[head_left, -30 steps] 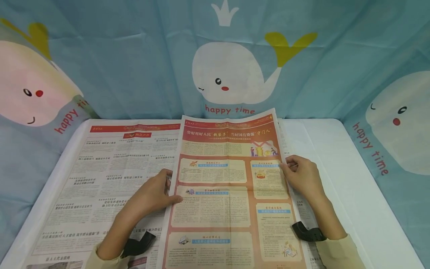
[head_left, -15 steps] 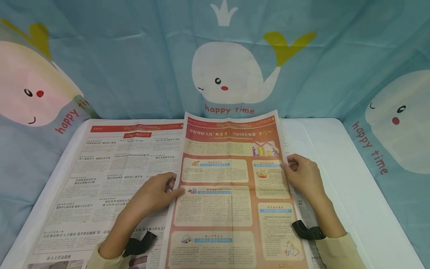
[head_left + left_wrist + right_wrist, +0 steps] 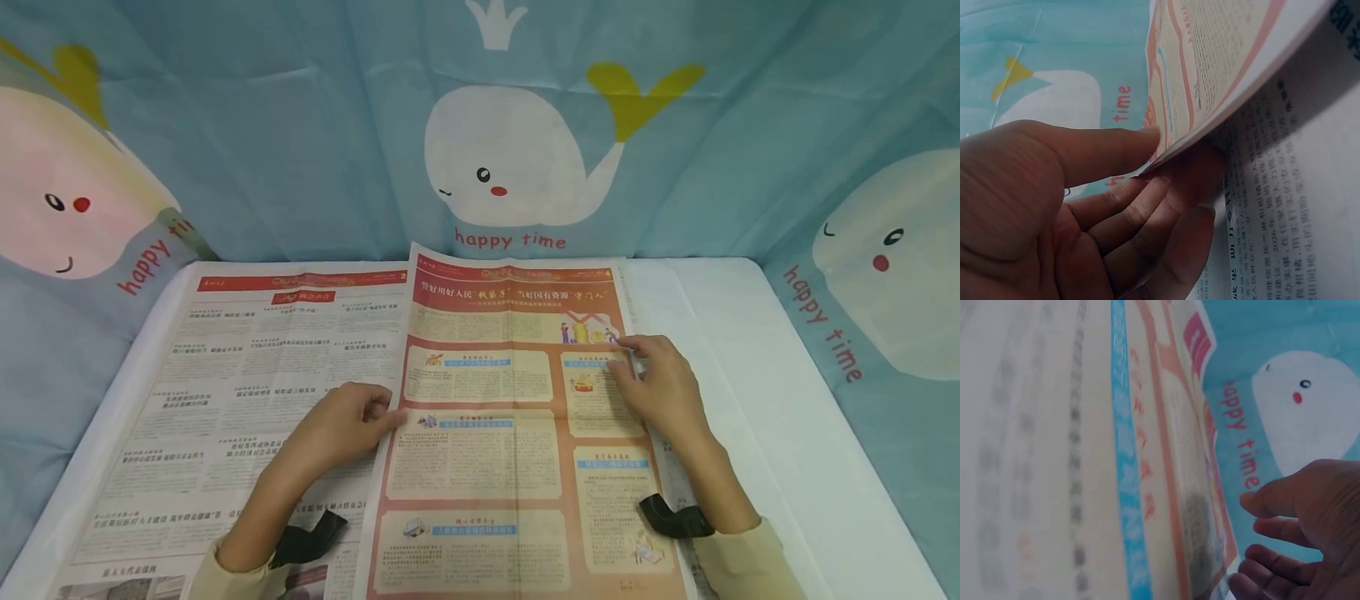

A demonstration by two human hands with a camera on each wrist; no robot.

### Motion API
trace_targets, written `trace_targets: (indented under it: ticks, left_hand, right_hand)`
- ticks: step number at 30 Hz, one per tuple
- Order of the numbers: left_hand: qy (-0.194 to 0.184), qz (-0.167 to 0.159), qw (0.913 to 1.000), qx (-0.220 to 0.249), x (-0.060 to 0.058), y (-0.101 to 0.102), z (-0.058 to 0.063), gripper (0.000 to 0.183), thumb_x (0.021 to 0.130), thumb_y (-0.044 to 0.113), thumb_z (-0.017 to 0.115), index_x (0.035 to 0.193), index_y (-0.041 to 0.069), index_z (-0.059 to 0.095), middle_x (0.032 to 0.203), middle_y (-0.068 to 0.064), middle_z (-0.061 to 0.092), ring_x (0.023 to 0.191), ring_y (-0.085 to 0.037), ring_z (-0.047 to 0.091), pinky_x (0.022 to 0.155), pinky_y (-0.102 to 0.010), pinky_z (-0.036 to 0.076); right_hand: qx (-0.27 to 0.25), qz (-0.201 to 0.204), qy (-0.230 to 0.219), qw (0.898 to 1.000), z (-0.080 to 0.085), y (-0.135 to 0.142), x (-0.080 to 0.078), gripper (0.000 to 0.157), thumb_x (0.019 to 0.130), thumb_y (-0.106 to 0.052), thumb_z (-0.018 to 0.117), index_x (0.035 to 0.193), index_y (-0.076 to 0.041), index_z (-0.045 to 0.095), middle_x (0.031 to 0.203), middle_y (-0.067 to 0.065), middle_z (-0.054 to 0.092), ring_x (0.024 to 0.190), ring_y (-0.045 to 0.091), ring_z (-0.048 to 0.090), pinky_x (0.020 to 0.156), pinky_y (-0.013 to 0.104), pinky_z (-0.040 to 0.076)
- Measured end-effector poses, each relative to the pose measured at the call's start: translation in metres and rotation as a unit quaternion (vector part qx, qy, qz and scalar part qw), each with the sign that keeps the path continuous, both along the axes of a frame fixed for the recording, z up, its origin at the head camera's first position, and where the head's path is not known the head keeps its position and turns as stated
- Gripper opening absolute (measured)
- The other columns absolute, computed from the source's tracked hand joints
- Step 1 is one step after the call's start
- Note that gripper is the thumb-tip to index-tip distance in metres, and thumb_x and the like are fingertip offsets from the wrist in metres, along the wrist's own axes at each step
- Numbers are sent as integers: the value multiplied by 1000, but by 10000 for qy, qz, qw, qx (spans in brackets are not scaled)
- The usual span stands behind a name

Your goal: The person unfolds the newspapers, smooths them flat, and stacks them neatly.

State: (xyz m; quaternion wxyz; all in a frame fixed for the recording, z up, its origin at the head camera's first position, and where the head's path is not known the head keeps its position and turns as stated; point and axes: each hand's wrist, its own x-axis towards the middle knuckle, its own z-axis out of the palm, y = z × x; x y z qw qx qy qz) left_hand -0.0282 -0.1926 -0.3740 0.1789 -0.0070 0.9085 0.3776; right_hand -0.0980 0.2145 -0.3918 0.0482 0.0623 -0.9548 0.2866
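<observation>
A red-bordered newspaper page (image 3: 487,492) lies folded narrow over a wider spread newspaper (image 3: 210,400). My left hand (image 3: 337,429) pinches the page's left edge, thumb on top and fingers beneath; the left wrist view shows this edge (image 3: 1222,119) lifted off the black-and-white sheet below. At the right edge, my right hand (image 3: 667,387) hovers with its thumb over the page. Seen from the right wrist, the loosely bent fingers of that hand (image 3: 1304,531) stand beside the page's edge (image 3: 1225,531) with nothing between them.
Under the papers is a white tabletop (image 3: 765,400), bare along the right side. A blue curtain (image 3: 337,167) with printed whales hangs behind and at both sides. Black bands (image 3: 311,537) sit on both wrists.
The right hand has loosened from the page's right edge and shifted a little inward over it. My left hand keeps its pinch; the page slid slightly right, then settled.
</observation>
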Motion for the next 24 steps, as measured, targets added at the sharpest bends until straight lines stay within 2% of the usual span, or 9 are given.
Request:
trace_targets:
  ticks: [3,8,10,12,16,19,24]
  left_hand:
    - [46,24,10000,29,-1,0,1,20,99,26,75,101,6,77,73,-2,68,61,-13,61,56,-27,47]
    - [80,66,9999,-22,2,1,0,18,99,25,75,101,7,78,73,0,67,63,-12,59,57,-26,45]
    - [89,64,9999,-21,3,1,0,20,99,26,74,102,7,79,76,0,70,66,-12,60,59,-26,46]
    - [138,47,9999,-14,4,0,1,21,101,26,73,104,6,79,77,1,71,67,-12,60,60,-26,47]
    - [205,15,9998,-36,4,-2,4,19,103,22,70,104,6,79,68,2,60,62,-11,55,56,-24,42]
    - [174,0,9998,-4,2,-3,4,17,103,18,68,105,5,79,64,1,56,59,-12,53,53,-24,40]
    - [128,-54,9999,60,1,-5,2,18,102,18,69,106,4,79,69,0,65,62,-12,57,55,-24,44]
  right_hand:
    - [-187,258,-63,9995,5,-8,3,38,98,-18,76,133,-4,70,124,21,69,90,30,69,77,39,54]
    - [-487,801,-196,9954,6,-29,10,36,98,-18,77,132,-7,71,123,15,73,102,29,74,81,43,63]
    - [-600,1038,-319,9923,4,-41,12,36,98,-18,77,132,-6,71,123,13,74,104,26,74,82,40,64]
    - [-685,1258,-462,9886,3,-53,14,36,98,-18,78,130,-5,71,119,12,75,100,23,74,82,37,64]
    - [-800,1697,-819,9788,5,-78,17,37,97,-18,78,130,-4,70,116,9,76,97,18,75,84,34,63]
    - [-751,1882,-1138,9726,10,-97,19,40,96,-20,79,133,-6,69,118,9,76,101,18,74,89,37,62]
    - [-570,2029,-1587,9646,16,-133,24,45,95,-27,80,134,-7,70,122,10,76,109,21,72,94,44,59]
